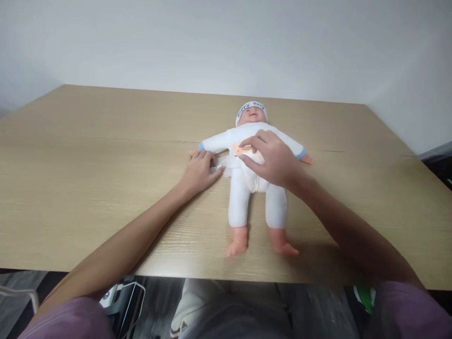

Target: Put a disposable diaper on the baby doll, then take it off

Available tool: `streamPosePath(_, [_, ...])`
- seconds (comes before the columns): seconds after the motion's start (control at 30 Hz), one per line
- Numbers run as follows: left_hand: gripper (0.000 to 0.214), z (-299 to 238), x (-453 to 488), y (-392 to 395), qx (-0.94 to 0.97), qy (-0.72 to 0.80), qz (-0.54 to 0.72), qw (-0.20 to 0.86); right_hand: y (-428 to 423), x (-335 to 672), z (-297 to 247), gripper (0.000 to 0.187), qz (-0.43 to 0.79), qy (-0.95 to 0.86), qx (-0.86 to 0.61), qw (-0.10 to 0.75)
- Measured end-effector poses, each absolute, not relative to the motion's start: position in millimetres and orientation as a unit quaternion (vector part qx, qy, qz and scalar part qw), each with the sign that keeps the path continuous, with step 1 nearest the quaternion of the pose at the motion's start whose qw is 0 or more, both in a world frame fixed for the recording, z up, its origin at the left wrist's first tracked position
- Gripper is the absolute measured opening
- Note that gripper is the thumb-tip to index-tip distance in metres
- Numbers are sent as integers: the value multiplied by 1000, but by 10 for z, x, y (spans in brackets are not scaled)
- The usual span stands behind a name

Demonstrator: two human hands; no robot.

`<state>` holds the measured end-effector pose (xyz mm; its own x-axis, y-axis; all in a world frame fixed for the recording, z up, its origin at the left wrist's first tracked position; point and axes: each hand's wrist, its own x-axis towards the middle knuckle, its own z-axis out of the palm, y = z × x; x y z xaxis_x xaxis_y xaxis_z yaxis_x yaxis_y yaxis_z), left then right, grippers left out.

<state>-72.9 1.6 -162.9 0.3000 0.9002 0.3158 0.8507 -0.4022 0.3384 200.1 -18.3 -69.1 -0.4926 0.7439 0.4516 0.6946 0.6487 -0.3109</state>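
Note:
A baby doll (254, 133) in a white suit with blue cuffs lies on its back, head away from me and bare feet towards me. Around its hips is a white diaper (251, 181), with a coloured print at the front waist. At the doll's hip on the left, my left hand (200, 172) rests low on the table, thumb and fingers closed about the diaper's thin side wing (222, 165). My right hand (270, 157) is over the doll's belly, its thumb and fingers curled on the diaper's front waist edge. The palm hides part of the doll's waist on the right.
The doll lies on a wide wooden table (106, 188) with a seam across it. A pale wall (212, 42) stands behind. Below the near edge are my legs, a dark box with white cables (123, 301) at left and a green item (365, 299) at right.

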Motion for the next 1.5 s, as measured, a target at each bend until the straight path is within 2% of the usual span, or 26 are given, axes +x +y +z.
streamPosePath(0.17, [43, -1613, -815, 46, 797, 552, 228, 88, 21, 1819, -729, 18, 62, -867, -449, 209])
streamPosePath(0.27, [48, -1500, -896, 92, 768, 544, 252, 227, 57, 1821, -774, 19, 66, -865, -453, 206])
streamPosePath(0.37, [56, -1320, -894, 153, 689, 526, 332, 371, 51, 1829, -775, 21, 78, -865, -449, 209])
streamPosePath(0.5, [60, -1094, -642, 221, 642, 475, 421, 430, 18, 1812, -725, 41, 109, -855, -457, 219])
streamPosePath(0.6, [55, -1006, -318, 246, 654, 454, 417, 438, -1, 1801, -676, 54, 138, -846, -460, 233])
streamPosePath(0.7, [49, -1004, -40, 251, 664, 427, 402, 464, 2, 1801, -649, 57, 174, -827, -478, 240])
streamPosePath(0.77, [49, -1053, 51, 250, 674, 408, 412, 457, 14, 1801, -649, 57, 187, -810, -502, 239])
streamPosePath(0.9, [38, -1256, 5, 288, 685, 419, 474, 361, 52, 1802, -692, 49, 178, -800, -518, 244])
streamPosePath(0.97, [40, -1369, -65, 338, 693, 436, 475, 322, 77, 1808, -736, 47, 167, -797, -523, 251])
streamPosePath(1.2, [48, -1469, -124, 471, 710, 414, 427, 378, 188, 1839, -906, 47, 139, -785, -521, 305])
streamPosePath(1.33, [37, -1388, -54, 340, 674, 487, 452, 324, 133, 1845, -841, 50, 104, -775, -506, 364])
streamPosePath(1.4, [29, -1321, -47, 156, 652, 523, 476, 274, -27, 1862, -767, 43, 72, -778, -475, 404])
streamPosePath(1.5, [24, -1208, -104, -267, 689, 489, 494, 207, -470, 1941, -711, 21, 69, -795, -425, 427])
